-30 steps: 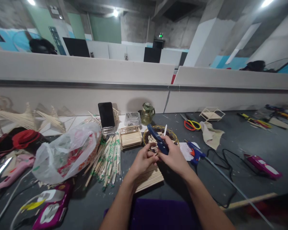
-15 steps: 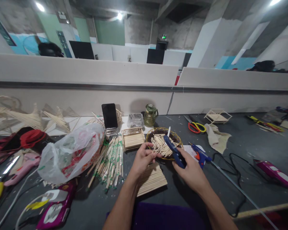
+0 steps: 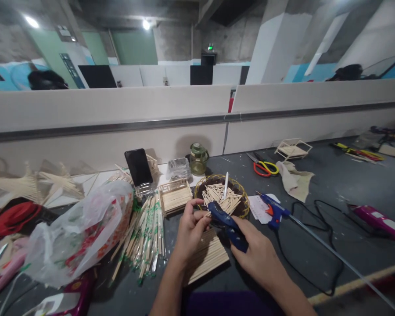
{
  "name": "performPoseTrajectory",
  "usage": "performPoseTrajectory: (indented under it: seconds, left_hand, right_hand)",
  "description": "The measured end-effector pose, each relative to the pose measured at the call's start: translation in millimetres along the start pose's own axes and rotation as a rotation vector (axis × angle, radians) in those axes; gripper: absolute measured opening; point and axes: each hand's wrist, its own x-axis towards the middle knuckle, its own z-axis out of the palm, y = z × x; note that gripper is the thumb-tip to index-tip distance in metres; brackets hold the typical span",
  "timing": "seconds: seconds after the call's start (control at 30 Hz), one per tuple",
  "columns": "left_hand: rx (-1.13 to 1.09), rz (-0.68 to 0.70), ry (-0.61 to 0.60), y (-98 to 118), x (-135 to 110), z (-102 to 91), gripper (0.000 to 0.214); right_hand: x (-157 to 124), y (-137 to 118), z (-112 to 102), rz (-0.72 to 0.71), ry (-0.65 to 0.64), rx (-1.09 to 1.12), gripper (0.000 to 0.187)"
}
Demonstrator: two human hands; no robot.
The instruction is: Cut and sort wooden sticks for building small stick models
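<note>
R hand (image 3: 255, 245) wrapped round blue plier-type tool (image 3: 228, 223), just in front of basket (image 3: 236, 186); L hand (image 3: 191, 228) pinching prob. a thin stick (image 3: 208, 214) by tool's head. Tool likely stiff, heavyish: hold handles; stick light, snappable, fingertips only

far, centre-left: dark phone (image 3: 138, 167), tilted in a wire stand (image 3: 145, 189) | far middle: green lidded jar (image 3: 198, 163) beside a clear-wrapped packet (image 3: 178, 169) | left: translucent white bag (image 3: 82, 235) on the counter (image 3: 340, 186) | far right: scissors (image 3: 258, 162) with red and yellow handles, crumpled pale cloth (image 3: 294, 182) nearby | right: magenta device (image 3: 378, 220) | beyond partition (image 3: 118, 105): black screen (image 3: 202, 75)
</note>
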Motion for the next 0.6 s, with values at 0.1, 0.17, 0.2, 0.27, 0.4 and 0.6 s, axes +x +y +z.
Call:
performPoseTrajectory:
  seconds: [0.1, 0.17, 0.2, 0.27, 0.4, 0.6]
  left_hand:
    - [0.119, 0.04, 0.007, 2, -3, 1.7, 0.031]
    - [0.232, 0.086, 0.007, 0, -6, 1.8, 0.026]
    - [0.28, 0.108, 0.008, -2, -7, 1.5, 0.024]
    - [0.35, 0.14, 0.01, -7, -9, 0.2, 0.023]
    - [0.424, 0.173, 0.023, -14, -11, -1.7, 0.023]
    - [0.414, 0.172, 0.01, -14, -11, 0.2, 0.024]
  right_hand:
    - [-1, 1, -1, -0.054, 0.021, -0.001, 0.054]
    - [-2, 1, -2, -0.072, 0.035, 0.0, 0.054]
    - [-2, 1, -2, -0.074, 0.043, 0.002, 0.055]
    - [-3, 1, -3, -0.07, 0.058, 0.008, 0.056]
    - [-4, 2, -2, -0.062, 0.075, 0.031, 0.057]
    - [-3, 8, 5, -0.08, 0.072, 0.063, 0.056]
